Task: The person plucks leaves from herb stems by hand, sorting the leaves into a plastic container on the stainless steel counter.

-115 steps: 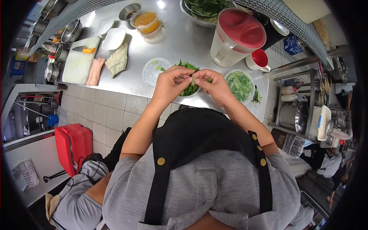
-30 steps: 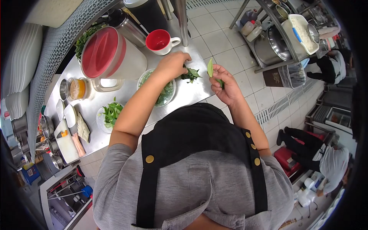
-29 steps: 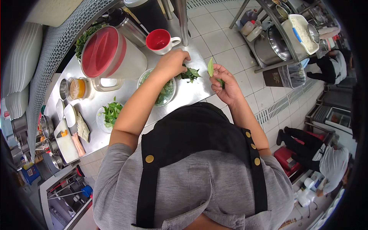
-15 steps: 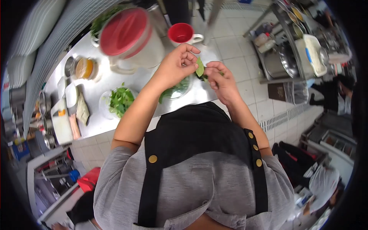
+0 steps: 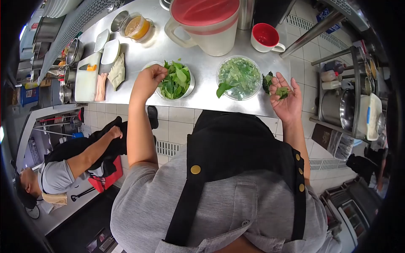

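My left hand [image 5: 148,82] is at the left edge of a tub of green leaves [image 5: 175,80], its fingers pinched together; whatever they hold, if anything, is hidden. At the table's right edge, my right hand [image 5: 288,98] is palm up with fingers curled loosely around a few small dark leaves [image 5: 282,92]. Beside it lies a small dark leaf pile [image 5: 266,82]. Between my hands stands a clear round tub [image 5: 239,78] of leaves in liquid, with one leaf hanging over its rim.
A large pitcher with a red lid [image 5: 205,25] and a red-lined mug [image 5: 265,37] stand behind the tubs. To the left are an orange-filled container [image 5: 137,28], white dishes [image 5: 110,51] and a cutting board [image 5: 87,80]. A person [image 5: 63,168] is at lower left.
My left hand has moved left from near the dark leaves to the tub of green leaves. My right hand has turned palm up. The view has swung left.
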`<state>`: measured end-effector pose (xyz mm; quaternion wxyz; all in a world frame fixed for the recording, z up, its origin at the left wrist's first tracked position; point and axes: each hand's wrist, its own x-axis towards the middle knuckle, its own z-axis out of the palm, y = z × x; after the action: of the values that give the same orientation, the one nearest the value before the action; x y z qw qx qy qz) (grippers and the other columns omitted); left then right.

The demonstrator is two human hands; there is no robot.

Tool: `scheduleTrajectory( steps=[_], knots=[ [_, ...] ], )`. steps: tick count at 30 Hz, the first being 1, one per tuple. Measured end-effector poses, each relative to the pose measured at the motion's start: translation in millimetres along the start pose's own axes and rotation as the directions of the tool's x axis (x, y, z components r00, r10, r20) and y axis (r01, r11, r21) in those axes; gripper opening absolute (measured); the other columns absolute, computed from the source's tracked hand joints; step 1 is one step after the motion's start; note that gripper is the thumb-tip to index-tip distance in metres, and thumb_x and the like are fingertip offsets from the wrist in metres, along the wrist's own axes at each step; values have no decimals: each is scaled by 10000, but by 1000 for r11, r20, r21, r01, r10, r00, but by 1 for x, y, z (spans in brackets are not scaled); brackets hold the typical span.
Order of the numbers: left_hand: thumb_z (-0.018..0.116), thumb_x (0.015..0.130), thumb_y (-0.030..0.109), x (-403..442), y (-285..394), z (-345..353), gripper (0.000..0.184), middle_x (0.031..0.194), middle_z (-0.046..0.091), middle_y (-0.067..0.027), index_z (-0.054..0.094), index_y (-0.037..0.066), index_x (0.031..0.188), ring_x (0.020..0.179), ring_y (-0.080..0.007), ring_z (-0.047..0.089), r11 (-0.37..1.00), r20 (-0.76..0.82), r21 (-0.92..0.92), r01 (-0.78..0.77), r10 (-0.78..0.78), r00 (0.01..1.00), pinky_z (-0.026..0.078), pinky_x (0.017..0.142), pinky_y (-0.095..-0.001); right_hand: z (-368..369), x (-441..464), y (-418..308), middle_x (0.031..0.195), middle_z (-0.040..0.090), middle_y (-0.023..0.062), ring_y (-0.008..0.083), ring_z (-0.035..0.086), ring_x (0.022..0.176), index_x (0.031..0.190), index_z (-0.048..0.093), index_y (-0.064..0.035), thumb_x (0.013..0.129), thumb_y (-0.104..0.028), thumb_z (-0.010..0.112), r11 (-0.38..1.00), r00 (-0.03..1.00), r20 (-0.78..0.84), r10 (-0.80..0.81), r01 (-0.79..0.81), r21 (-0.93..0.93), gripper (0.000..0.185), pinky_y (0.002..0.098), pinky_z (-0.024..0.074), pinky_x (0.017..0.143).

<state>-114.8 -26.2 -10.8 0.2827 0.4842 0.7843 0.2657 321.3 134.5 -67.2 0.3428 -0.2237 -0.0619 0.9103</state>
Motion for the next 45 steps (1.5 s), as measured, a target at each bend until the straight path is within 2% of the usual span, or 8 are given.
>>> scheduleTrajectory(
  steps=[4,8,11,16,20,26,33,45],
  knots=[
    [662,917,103,1,29,11,169,922,726,-116,691,36,1069,769,-214,685,949,-211,313,-42,113,971,526,710,-329,10,0,5,1268,642,147,277,628,1115,1389,511,-22,1010,-502,440,1000,996,92,6,-8,26,615,348,533,819],
    [703,910,95,4,122,59,169,886,660,22,698,27,1064,756,-77,528,970,-92,-73,-230,223,970,455,681,-241,30,-10,5,1452,519,176,321,506,1331,1478,425,-22,1000,-615,370,999,991,131,-22,17,40,764,425,440,1057],
    [764,857,92,-2,183,109,221,925,659,-25,696,55,1064,832,-108,598,859,108,-260,-441,480,871,464,713,-250,43,-16,7,1502,461,179,322,436,1389,1498,394,-12,994,-647,337,997,988,139,-65,57,59,813,464,372,1125],
    [839,701,94,7,219,160,466,1039,612,-33,651,75,1127,909,-196,594,783,292,-269,-560,621,728,498,762,-322,35,-20,6,1496,460,185,318,448,1371,1490,400,-11,1009,-621,328,994,976,186,-110,102,48,780,470,360,1135],
    [820,728,91,13,214,176,404,1031,630,-43,659,75,1098,887,-195,591,686,219,-228,-691,727,650,497,766,-334,39,-31,7,1485,466,177,306,478,1337,1478,406,-6,1032,-576,315,974,972,84,-218,222,-46,730,467,377,1121],
    [769,798,51,20,220,181,300,952,687,-59,670,40,1082,833,-157,634,787,355,-191,-586,612,707,512,772,-300,24,-35,7,1375,528,163,262,526,1278,1428,444,-6,1027,-390,492,930,954,76,-292,301,-212,557,431,452,1067],
    [658,940,17,39,211,196,145,990,717,-35,636,2,1083,856,-84,652,830,472,-521,-197,473,744,523,790,-241,11,-42,14,1091,670,63,157,686,957,1183,603,-42,976,-131,635,819,945,-138,-295,176,-546,227,333,599,837],
    [651,971,134,49,212,195,175,899,706,-25,676,-4,1076,778,-83,639,826,542,-563,21,350,764,509,728,-238,25,-46,4,987,690,38,134,671,871,1074,643,-73,927,-161,717,820,919,-200,-340,186,-541,187,319,590,741]
  ],
)
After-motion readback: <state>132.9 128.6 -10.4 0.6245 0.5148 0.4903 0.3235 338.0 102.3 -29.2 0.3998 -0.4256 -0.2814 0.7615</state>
